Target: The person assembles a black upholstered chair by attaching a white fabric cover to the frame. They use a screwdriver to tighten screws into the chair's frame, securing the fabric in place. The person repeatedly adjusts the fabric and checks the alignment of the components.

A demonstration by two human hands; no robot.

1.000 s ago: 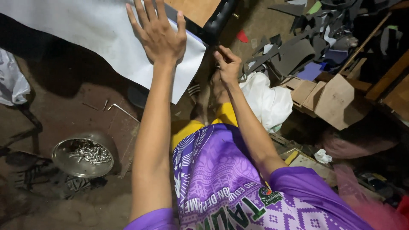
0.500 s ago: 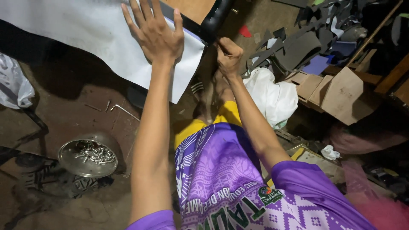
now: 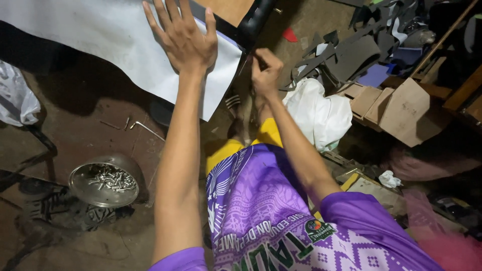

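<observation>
White sheet (image 3: 115, 40) under flat left hand (image 3: 185, 37) (right hand (image 3: 266, 70) pinching sheet's edge).

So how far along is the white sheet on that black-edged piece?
Done: the white sheet already lies spread over the top. In hand: the left hand presses it flat, fingers splayed, while the right hand pinches at the sheet's corner beside the black padded edge. Left: the near corner still hangs loose, and the metal bowl of small fasteners sits untouched on the floor.
</observation>
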